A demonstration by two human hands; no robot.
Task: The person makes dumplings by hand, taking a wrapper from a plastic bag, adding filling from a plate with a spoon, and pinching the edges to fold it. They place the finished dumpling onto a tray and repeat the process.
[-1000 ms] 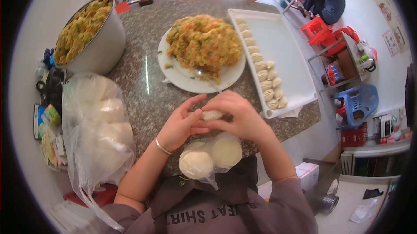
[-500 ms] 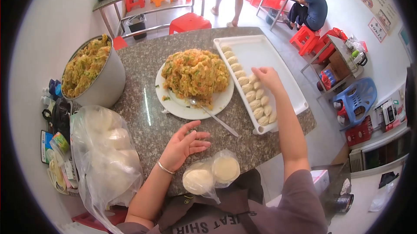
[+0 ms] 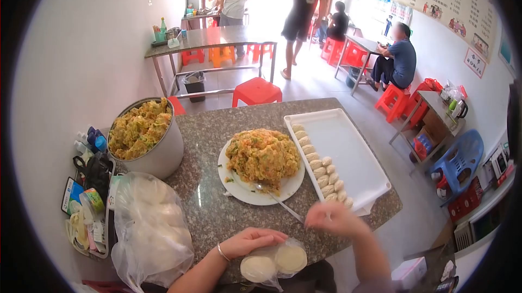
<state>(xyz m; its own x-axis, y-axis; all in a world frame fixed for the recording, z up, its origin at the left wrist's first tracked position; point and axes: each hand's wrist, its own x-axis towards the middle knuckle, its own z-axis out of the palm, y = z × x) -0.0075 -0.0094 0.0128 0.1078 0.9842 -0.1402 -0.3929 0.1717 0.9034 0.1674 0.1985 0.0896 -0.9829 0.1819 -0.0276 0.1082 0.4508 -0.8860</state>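
Left hand (image 3: 253,241) flat, fingers loosely spread, resting on bagged dumpling wrappers (image 3: 274,260), bottom centre of frame. Right hand (image 3: 334,219) blurred, lower right of centre, beside spoon (image 3: 283,203); can't tell its grip. Wrappers look thin, soft, tear-prone: peel top one by edge.

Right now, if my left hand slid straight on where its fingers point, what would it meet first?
Probably the clear plastic bag of round white dough wrappers, right at the fingertips of your left hand; depth is unclear. Past it, your blurred right hand.
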